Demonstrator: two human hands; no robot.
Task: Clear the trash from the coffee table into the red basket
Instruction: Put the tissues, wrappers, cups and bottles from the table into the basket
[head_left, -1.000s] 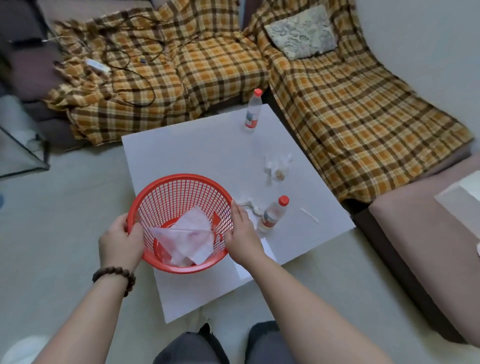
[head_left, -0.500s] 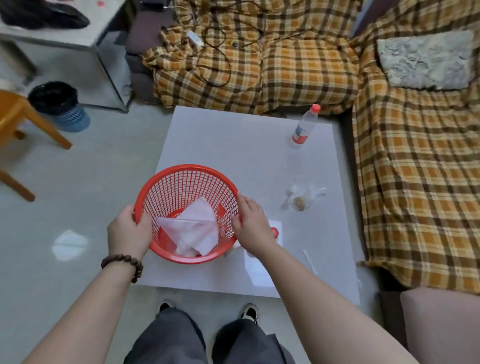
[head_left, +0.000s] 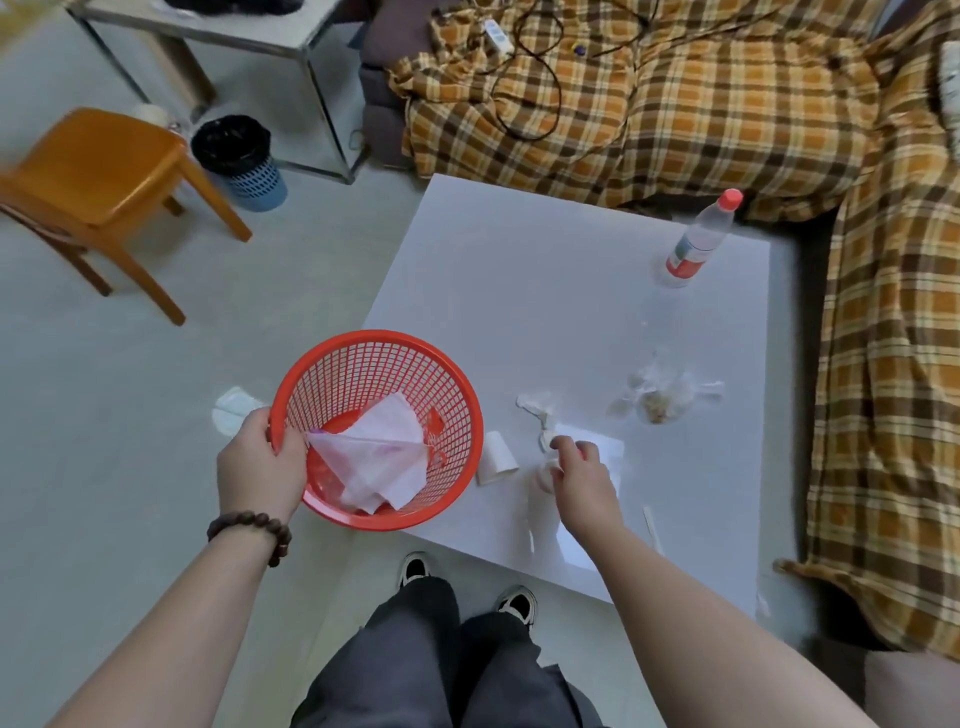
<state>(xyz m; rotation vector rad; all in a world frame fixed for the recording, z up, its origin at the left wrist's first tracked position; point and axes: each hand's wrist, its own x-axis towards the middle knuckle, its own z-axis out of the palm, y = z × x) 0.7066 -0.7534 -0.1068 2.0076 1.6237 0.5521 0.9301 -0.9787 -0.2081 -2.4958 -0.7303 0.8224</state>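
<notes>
My left hand is clamped on the near-left rim of the round red plastic mesh basket, which sits at the near-left corner of the white square worktop and partly overhangs its edge; a crumpled pinkish-white paper sheet already lies inside. If I loosen that grip while I reach, I judge the basket could tip off the corner toward seven o'clock and spill.

At three o'clock of the basket my right hand has its fingers curled onto a small clear plastic bottle, but it is mostly hidden, so I cannot tell whether the grip is firm. A loose hold could send it rolling off the near edge.

Between them lies a white paper cup on its side, easy to knock. A thin white stick lies at five o'clock.

Farther, at one o'clock, a twisted white tissue and a crumpled clear plastic bag with crumbs; careless lifting could scatter them. A clear red-capped water bottle stands at the far right.
</notes>
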